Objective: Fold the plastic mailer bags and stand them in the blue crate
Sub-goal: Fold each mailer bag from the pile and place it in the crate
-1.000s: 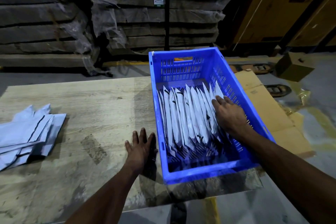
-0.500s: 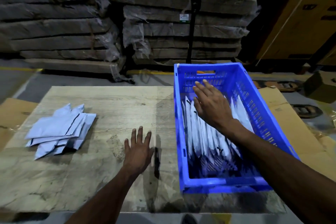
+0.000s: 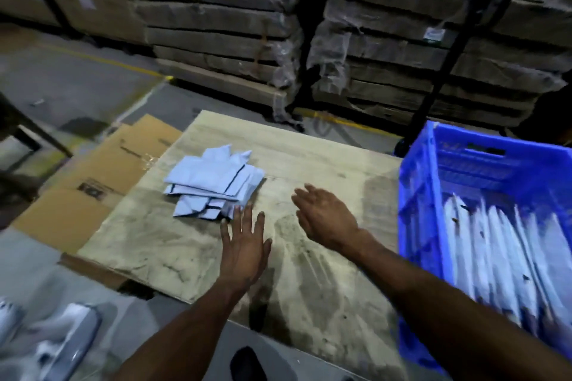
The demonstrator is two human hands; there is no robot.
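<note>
Crate (image 3: 418, 182) at your surface's right edge already holds a row of folded bags (image 3: 507, 257). Loose pile (image 3: 213, 185) near the left edge remains. Both hands empty, fingers spread: left hand (image 3: 244, 244) touching pile, right hand (image 3: 325, 216) beside it.

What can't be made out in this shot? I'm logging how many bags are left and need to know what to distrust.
- Blue crate, head view: the right side and near corner run off the frame edge, so the row of folded bags can't be counted; motion blur smears them.
- Loose pile of mailer bags: the layers overlap, so the number is unclear.
- Pale objects at lower left: blurred and cut off, unidentifiable.
- Left hand: whether its fingertips touch the pile is unclear.
</note>
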